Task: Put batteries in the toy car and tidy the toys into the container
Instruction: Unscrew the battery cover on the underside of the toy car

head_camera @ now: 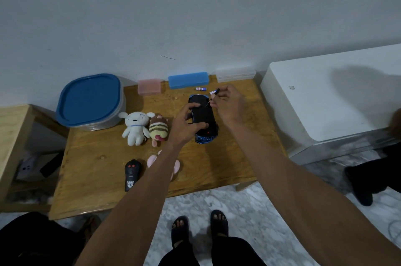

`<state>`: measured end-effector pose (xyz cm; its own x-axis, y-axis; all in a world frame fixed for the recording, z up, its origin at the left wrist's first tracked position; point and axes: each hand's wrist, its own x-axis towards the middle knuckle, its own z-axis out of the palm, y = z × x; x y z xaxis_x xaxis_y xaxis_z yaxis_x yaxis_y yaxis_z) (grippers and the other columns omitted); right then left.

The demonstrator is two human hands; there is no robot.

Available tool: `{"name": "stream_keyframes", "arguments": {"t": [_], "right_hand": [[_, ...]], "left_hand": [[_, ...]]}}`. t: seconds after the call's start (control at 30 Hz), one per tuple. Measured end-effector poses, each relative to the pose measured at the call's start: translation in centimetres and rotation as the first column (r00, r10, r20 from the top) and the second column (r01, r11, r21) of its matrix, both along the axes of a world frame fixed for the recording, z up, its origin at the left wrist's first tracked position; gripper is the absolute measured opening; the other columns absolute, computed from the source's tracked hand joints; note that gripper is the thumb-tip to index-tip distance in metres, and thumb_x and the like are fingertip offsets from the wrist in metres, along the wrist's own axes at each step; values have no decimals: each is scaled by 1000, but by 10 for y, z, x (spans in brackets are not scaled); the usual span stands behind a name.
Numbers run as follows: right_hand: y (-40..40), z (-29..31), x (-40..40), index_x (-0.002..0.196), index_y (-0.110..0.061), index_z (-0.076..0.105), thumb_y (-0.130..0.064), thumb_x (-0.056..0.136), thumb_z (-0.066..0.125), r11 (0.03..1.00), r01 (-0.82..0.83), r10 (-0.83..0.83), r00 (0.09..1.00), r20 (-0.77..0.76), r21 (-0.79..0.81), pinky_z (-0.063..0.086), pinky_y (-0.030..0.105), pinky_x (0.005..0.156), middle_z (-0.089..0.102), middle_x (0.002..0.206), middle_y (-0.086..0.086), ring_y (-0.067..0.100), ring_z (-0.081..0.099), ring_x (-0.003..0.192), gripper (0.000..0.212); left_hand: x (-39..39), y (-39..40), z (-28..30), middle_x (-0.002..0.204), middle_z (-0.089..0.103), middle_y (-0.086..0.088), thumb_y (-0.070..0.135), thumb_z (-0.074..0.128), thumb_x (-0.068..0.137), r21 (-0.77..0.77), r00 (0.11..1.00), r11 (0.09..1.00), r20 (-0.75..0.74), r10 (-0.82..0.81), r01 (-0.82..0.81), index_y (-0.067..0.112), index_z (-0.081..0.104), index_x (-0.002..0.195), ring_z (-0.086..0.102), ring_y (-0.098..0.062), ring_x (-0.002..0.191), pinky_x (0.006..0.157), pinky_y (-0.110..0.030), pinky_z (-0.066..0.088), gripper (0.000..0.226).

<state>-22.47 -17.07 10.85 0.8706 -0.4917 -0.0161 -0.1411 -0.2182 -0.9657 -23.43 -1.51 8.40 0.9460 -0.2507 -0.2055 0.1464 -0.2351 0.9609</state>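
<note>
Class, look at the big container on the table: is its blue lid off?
No. The blue lid sits closed on the container at the table's back left corner.

Both bare arms reach forward over the tabletop; the left hand (187,121) grips the car (204,122) with curled fingers, and the right hand (227,105) pinches a screwdriver (213,96) near the far edge

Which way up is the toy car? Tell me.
Upside down. The toy car lies on the table with its flat black underside up; the left hand grips it.
</note>
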Motion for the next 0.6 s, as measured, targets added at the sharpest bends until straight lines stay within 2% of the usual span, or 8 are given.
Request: {"name": "stream_keyframes", "arguments": {"t": [0.13, 0.27, 0.43, 0.5, 0.6], "right_hand": [[1, 0, 1, 106, -19, 61, -7, 93, 69, 989, -75, 77, 997, 14, -124, 64, 32, 71, 67, 101, 6, 19, 71, 89, 20], [2, 0, 2, 117, -21, 55, -9, 91, 70, 971, -116, 127, 991, 40, -208, 64, 38, 72, 70, 96, 0, 14, 71, 87, 32], [4, 4, 1, 106, -15, 61, -16, 89, 74, 934, -96, 145, 982, 119, -345, 62, 29, 73, 66, 94, -4, 8, 66, 87, 21], [5, 4, 3, 100, -15, 63, -17, 87, 76, 932, -73, 133, 980, 147, -355, 61, 31, 72, 64, 91, -5, 10, 64, 86, 19], [4, 3, 7, 95, -12, 66, -12, 87, 75, 939, -40, 100, 982, 158, -342, 61, 30, 75, 65, 88, -8, 1, 63, 80, 12]], "left_hand": [[0, -1, 0, 126, 62, -8, 5, 83, 74, -6, 1000, 1000, -16, 19, -19, 28, 56, 125, 62, -24, 113, 85, -48, 61, 62], [1, -2, 0, 125, 62, -8, 5, 83, 74, -19, 998, 999, -47, 30, -31, 26, 55, 125, 63, -25, 113, 85, -48, 62, 62], [3, -4, 1, 124, 63, -6, 8, 84, 73, -13, 999, 1000, -47, 21, -22, 29, 55, 123, 64, -24, 112, 86, -49, 61, 62], [3, -4, 2, 123, 63, -4, 8, 84, 73, -17, 998, 999, -52, 28, -28, 29, 55, 123, 64, -24, 112, 86, -49, 61, 62], [3, -5, 2, 124, 62, -5, 9, 84, 74, -22, 997, 998, -55, 49, -50, 30, 54, 123, 64, -24, 112, 86, -49, 61, 62]]}}
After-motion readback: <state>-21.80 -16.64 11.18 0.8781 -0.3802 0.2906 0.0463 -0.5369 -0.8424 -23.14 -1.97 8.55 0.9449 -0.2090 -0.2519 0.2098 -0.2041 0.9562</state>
